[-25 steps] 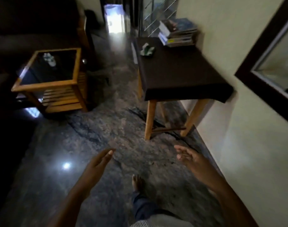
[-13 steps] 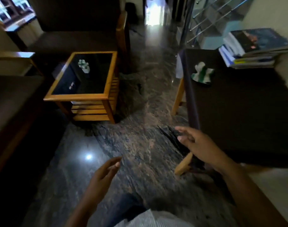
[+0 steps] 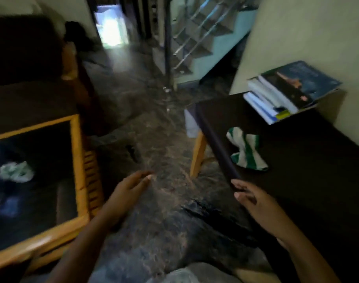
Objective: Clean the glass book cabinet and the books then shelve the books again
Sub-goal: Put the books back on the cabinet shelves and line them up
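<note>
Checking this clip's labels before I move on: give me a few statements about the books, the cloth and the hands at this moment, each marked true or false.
1. A pile of books lies at the far end of the dark table. True.
2. The right hand holds the striped cloth. False: the cloth lies on the table, apart from that hand, which holds nothing.
3. The left hand is open and empty. True.
4. The books stand upright in a row. False: they lie flat, stacked one on another.
</note>
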### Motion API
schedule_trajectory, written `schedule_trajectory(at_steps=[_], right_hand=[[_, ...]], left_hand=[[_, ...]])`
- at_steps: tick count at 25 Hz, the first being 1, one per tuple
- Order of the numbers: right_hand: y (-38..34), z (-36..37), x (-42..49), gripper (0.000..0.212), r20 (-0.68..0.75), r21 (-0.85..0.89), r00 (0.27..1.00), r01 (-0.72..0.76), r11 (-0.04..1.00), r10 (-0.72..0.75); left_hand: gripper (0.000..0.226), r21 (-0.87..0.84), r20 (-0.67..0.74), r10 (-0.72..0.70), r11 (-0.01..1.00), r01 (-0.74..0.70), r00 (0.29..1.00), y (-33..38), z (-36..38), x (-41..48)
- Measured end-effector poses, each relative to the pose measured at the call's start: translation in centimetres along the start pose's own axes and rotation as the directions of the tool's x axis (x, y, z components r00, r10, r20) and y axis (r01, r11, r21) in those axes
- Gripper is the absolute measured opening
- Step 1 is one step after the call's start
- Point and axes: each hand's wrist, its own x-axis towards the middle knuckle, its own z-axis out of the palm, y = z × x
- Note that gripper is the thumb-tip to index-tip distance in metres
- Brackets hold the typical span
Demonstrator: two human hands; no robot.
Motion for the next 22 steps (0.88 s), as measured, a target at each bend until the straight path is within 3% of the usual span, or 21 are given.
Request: schedule_trajectory(at_steps=[4,8,11,14,16,18,20,22], right_hand=[[0.4,-2.2,3.6,0.028,-0.222,0.154,0.956,-0.160,0.975,0.192],[-1.9,-4.8,12.7,0.028,-0.473,0.324,0.853,-0.063,0.944,0.219],[-6.2,-9.6,21.9,0.027,-0.599,0.188,0.797,0.054,0.981,0.071],[-10.0,-15.6,30.6,0.029,-0.676,-0.016,0.735,0.067,0.998,-0.060],[-10.8,-18.6,34.9,0.032,-0.718,-0.018,0.696,-0.023,1.000,0.003],[-9.7,-19.8,38.2,0.038,-0.799,-0.056,0.596,-0.201,0.978,0.077],[-8.0,-19.1,40.5,0.052,-0.853,-0.117,0.500,-0.457,0.882,0.146],[-7.5,-18.2,42.5,0.066,-0.885,-0.113,0.404,-0.671,0.732,0.233]], left_hand=[[0.020,0.040,0.235,0.092,0.994,-0.104,0.968,4.5,1.1,15.0],[0.021,-0.092,0.330,0.233,0.972,-0.215,0.915,9.0,6.8,28.2],[0.021,-0.055,0.477,0.273,0.958,-0.281,0.836,11.0,10.2,34.5],[0.027,-0.064,0.567,0.228,0.970,-0.233,0.792,11.5,10.6,39.8],[0.039,-0.062,0.582,0.185,0.981,-0.183,0.792,11.4,10.1,43.2],[0.044,-0.026,0.632,0.137,0.987,-0.156,0.763,11.0,10.8,47.1],[0.036,-0.007,0.709,0.095,0.992,-0.127,0.698,12.0,12.8,50.8],[0.029,-0.018,0.810,0.137,0.978,-0.210,0.571,14.7,15.8,55.4]])
